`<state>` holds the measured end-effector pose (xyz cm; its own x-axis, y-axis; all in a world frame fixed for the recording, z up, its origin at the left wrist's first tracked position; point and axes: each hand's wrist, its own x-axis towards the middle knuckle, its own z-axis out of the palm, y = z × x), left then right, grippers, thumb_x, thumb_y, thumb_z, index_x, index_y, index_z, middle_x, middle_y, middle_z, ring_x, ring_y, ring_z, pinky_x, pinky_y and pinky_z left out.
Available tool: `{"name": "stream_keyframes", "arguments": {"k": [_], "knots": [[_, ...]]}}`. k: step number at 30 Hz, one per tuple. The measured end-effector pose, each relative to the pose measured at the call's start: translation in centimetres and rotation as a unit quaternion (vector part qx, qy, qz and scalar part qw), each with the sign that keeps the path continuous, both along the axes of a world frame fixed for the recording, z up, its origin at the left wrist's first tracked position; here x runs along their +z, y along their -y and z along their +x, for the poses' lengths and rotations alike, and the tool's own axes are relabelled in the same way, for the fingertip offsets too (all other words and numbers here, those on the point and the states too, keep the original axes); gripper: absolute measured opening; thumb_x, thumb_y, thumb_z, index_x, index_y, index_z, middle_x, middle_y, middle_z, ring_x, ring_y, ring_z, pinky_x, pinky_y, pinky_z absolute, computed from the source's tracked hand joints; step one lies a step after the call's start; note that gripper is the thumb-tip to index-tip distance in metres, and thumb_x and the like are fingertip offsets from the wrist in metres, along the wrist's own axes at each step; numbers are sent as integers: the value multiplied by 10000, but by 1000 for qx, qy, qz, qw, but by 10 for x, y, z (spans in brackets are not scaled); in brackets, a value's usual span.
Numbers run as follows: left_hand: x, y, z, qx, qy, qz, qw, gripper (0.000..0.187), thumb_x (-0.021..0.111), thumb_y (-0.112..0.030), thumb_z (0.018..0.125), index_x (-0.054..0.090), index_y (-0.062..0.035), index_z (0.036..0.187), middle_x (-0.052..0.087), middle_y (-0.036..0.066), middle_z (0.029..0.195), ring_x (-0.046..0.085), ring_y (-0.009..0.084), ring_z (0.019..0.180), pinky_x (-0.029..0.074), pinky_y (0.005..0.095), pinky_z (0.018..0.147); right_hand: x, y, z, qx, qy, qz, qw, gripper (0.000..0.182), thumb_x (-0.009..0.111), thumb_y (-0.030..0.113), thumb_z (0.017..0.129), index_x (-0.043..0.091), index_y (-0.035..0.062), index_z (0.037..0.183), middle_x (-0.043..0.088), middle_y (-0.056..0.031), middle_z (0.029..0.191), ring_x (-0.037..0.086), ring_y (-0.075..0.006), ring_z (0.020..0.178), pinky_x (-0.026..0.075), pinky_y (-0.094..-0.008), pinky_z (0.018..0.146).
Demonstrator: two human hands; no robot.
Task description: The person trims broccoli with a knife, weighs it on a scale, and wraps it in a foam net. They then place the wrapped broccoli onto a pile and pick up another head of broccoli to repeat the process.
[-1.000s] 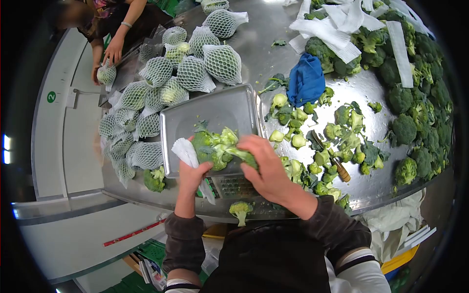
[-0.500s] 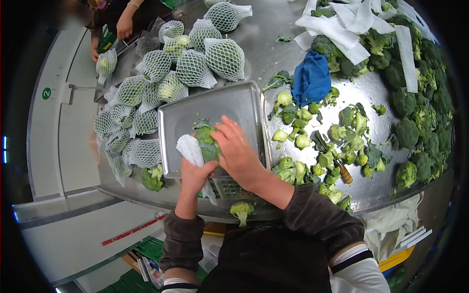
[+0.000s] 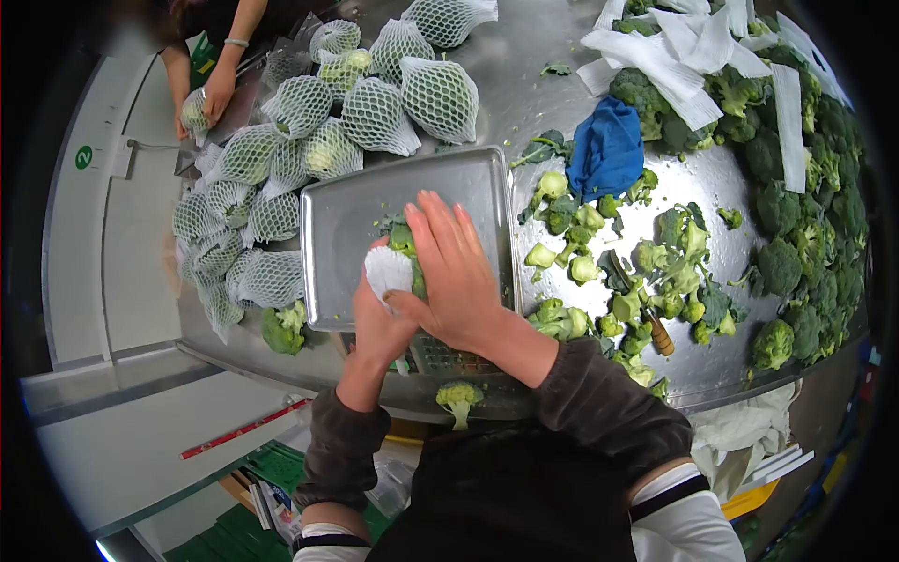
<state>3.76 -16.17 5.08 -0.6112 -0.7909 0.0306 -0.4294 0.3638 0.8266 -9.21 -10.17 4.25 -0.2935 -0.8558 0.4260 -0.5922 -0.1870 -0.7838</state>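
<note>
A broccoli head [image 3: 403, 241] is between my two hands above a metal tray [image 3: 318, 245] that looks like a scale pan. My left hand [image 3: 376, 323] curls round the broccoli from the left, with a bunched white foam net [image 3: 388, 273] at its fingers; most of those fingers are hidden. Across the broccoli's right side lies my right hand [image 3: 454, 267], its fingers stretched out and its thumb by the net. Green crumbs dot the pan around the broccoli.
Several netted broccoli heads [image 3: 377, 114] crowd the left. Trimmed stems [image 3: 583, 269], a wooden-handled knife [image 3: 661, 334] and a blue cloth [image 3: 606, 150] lie right of the pan. Beyond is a broccoli pile [image 3: 779, 262] with white net strips [image 3: 788, 131]. Another person's hand [image 3: 219, 91] works at upper left.
My right hand has shifted up and straightened over the broccoli, and the white net is now bunched round it rather than hanging down. The other person's hand has moved onto a netted head.
</note>
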Motion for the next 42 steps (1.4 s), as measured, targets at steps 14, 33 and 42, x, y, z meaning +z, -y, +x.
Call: {"name": "stream_keyframes", "arguments": {"k": [14, 33, 42], "knots": [[12, -1, -19, 44, 46, 100, 993, 838, 673, -111, 556, 338, -53, 1322, 563, 141, 1106, 560, 250, 1010, 424, 329, 875, -6, -4, -55, 63, 298, -73, 950, 532, 292, 368, 938, 388, -45, 1259, 386, -223, 1318, 350, -348, 1248, 255, -358, 1038], [10, 7, -17, -11, 34, -12, 999, 756, 699, -176, 536, 389, -55, 1216, 546, 164, 1071, 551, 355, 969, 445, 379, 820, -1, 37, -21, -9, 100, 21, 995, 387, 371, 341, 888, 631, 55, 863, 616, -106, 853, 556, -299, 858, 445, -354, 745], [41, 2, 14, -26, 13, -113, 993, 793, 786, -268, 583, 405, -15, 1231, 485, 164, 1200, 511, 297, 1082, 406, 377, 900, 16, 10, -51, 117, 227, 45, 966, 582, 389, 407, 880, 358, 11, 1305, 441, -165, 1270, 430, -241, 1182, 286, -336, 1018]]}}
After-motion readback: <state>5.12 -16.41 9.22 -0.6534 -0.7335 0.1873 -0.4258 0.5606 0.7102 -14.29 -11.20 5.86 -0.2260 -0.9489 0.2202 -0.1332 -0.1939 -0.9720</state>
